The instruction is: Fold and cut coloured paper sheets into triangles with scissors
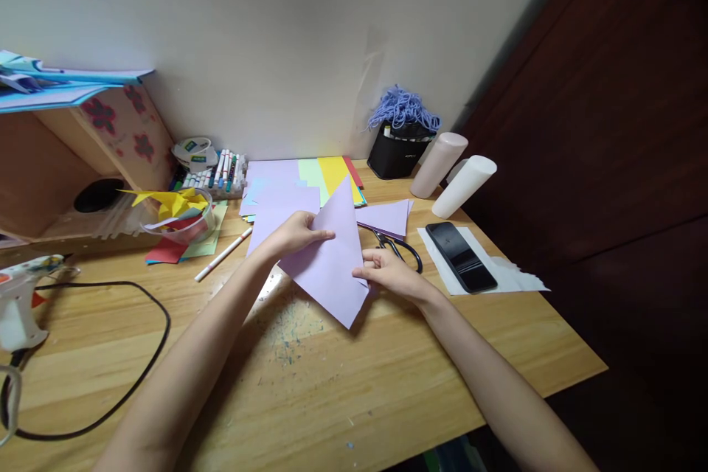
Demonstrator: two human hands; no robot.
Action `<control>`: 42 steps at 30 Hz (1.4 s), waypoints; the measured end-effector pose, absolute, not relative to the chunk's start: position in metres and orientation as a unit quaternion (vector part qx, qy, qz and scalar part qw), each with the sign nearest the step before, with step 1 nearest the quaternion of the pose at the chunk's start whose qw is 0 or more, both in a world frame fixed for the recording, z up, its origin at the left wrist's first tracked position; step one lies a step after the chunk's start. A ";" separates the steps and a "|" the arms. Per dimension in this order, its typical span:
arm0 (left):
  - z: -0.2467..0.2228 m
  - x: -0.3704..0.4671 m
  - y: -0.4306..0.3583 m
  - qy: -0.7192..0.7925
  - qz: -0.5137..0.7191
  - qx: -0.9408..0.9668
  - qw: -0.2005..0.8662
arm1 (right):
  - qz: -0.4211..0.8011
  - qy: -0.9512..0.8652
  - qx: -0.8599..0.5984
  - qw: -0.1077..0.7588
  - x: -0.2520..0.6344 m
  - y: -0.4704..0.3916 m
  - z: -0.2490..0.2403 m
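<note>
Nearest the camera, two bare forearms reach in over the worktop (310, 405), the left forearm (193, 354) from about seven o'clock and the right forearm (492, 369) from about five. They lead to the hands, which meet at a lilac sheet (332, 258) near the middle of the view, tilted over the worktop with one corner pointing roughly to twelve and another to six. Taking that sheet as the clock's centre, the left hand (299, 234) grips it at ten o'clock, thumb flat on top; the right hand (387, 271) pinches its edge at three, where a small turned layer shows by the fingertips.

Just beyond the right hand, black-handled scissors (412, 254) lie partly hidden, and a folded lilac piece (387, 218) rests at two. Further out at three, a black phone (462, 257) lies on white paper (517, 278). Two pale cylinders (439, 166) stand at two, and a black holder (395, 153) topped with blue yarn (403, 109) sits at one. At eleven are stacked coloured sheets (337, 181); at ten, a pack of markers (221, 171). A white pen (224, 254) lies at nine, with a clear tub (209, 217) of paper scraps (177, 203) past it. Farthest out at nine rests a glue gun (19, 310), a black cord (166, 310) looping near it
</note>
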State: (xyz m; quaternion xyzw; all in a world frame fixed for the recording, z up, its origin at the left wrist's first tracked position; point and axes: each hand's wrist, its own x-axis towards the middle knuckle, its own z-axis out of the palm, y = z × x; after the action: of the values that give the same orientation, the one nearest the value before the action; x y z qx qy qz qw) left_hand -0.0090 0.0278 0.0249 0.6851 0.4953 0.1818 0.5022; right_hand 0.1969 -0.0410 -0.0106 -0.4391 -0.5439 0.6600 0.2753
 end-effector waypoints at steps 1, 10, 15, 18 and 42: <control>0.025 -0.009 0.028 0.497 0.184 0.687 0.498 | 0.655 -0.547 -0.443 0.273 0.197 -0.041 -0.011; 0.021 -0.004 0.028 0.504 0.189 0.680 0.498 | 0.676 -0.544 -0.438 0.234 0.207 -0.040 -0.007; 0.019 -0.004 0.027 0.501 0.185 0.687 0.493 | 0.685 -0.557 -0.423 0.204 0.210 -0.039 -0.008; 0.023 -0.004 0.025 0.493 0.192 0.688 0.497 | 0.669 -0.564 -0.431 0.219 0.208 -0.039 -0.011; 0.024 0.001 0.023 0.398 0.174 0.739 0.514 | 0.651 -0.521 -0.440 0.334 0.196 -0.039 -0.015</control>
State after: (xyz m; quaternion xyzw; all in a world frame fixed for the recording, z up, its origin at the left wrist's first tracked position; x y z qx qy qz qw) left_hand 0.0010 0.0228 0.0237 0.7394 0.3982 0.1744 0.5142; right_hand 0.1960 -0.0388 -0.0154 -0.4399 -0.5213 0.6506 0.3338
